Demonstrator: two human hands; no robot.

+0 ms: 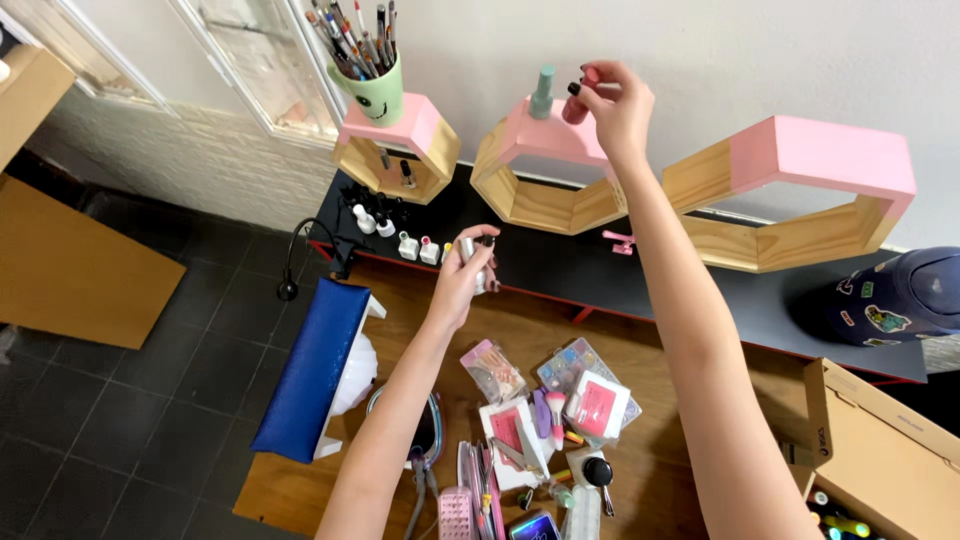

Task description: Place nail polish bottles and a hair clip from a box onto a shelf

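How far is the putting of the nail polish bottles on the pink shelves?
Done: a teal bottle stands on the middle hexagon shelf. In hand: the right hand holds a pink bottle beside it; the left hand holds a silver bottle. Left: small bottles on the dark table.

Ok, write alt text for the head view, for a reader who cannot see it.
A person's right hand holds a pink nail polish bottle on top of a pink-and-wood hexagonal shelf, beside a teal bottle. The left hand grips a silver bottle above a wooden table cluttered with manicure supplies.
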